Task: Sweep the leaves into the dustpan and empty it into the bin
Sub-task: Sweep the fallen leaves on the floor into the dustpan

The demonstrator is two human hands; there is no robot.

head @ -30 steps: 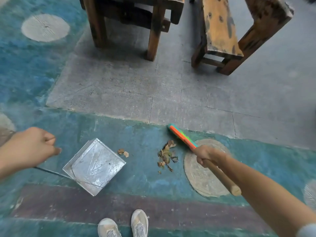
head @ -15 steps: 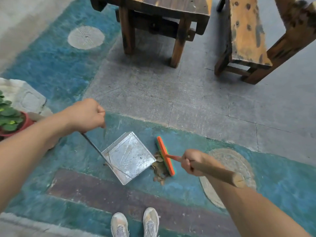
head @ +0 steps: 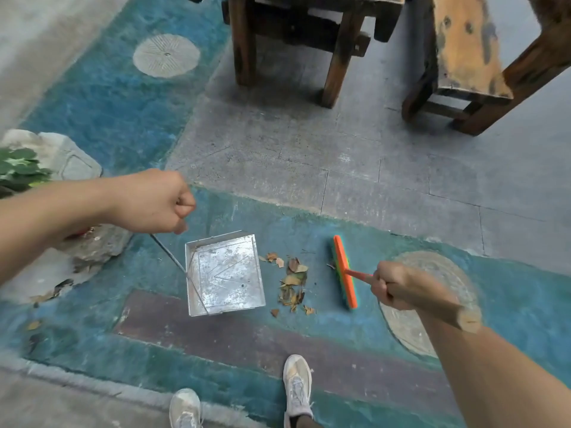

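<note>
Leaves (head: 293,281) lie in one loose scatter on the floor (head: 370,186), between the dustpan (head: 227,273) and the broom (head: 344,271). The nearest ones sit just beside the pan's open lip, and none is inside it. From the right hand (head: 394,287) they lie to the left, past the broom head. The head's long axis runs near to far, roughly parallel with the lip, so a leftward push should carry the scatter straight in. The right hand is the nearer of the two, its fingers wrapped tight round the wooden shaft (head: 448,312). The left hand (head: 154,200) is fisted round the top of the pan's thin wire handle (head: 168,253), holding the pan flat on the floor with its mouth towards the leaves.

Count: one dustpan, one broom, and a dozen or more leaves in the scatter, too bunched for an exact figure. A few strays (head: 34,325) lie well apart at the far left. No bin is in view.
</note>
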